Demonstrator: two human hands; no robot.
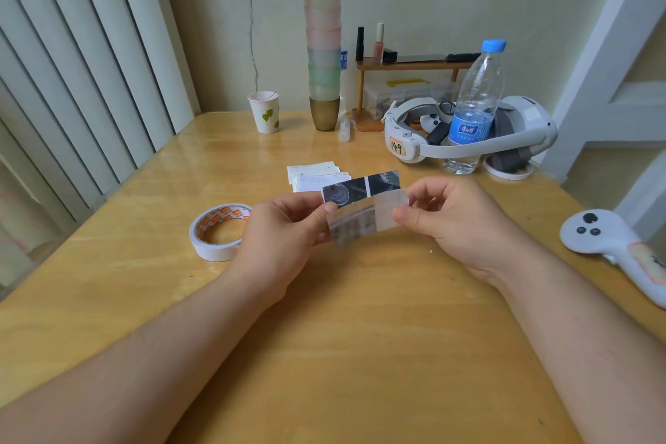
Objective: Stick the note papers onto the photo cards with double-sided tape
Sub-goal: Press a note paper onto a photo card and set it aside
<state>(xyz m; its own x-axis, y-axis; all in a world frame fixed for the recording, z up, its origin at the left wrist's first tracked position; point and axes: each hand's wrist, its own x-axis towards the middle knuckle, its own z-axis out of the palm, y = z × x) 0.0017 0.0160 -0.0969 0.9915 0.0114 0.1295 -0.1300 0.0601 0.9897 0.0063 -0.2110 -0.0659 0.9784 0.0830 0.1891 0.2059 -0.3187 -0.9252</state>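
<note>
Photo card is held above the table, pinched between the left hand and right hand, so a white tape strip at its right end seems ready for peeling. Note papers and tape roll lie close behind, within reach.

Single head cam, wide-angle, looks fwd/down over table, close on hands; no 2nd view.

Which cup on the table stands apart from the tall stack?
The white paper cup with green leaf prints, standing alone left of the stack of coloured cups, whose pastel cups are nested on a brown base cup.
</note>
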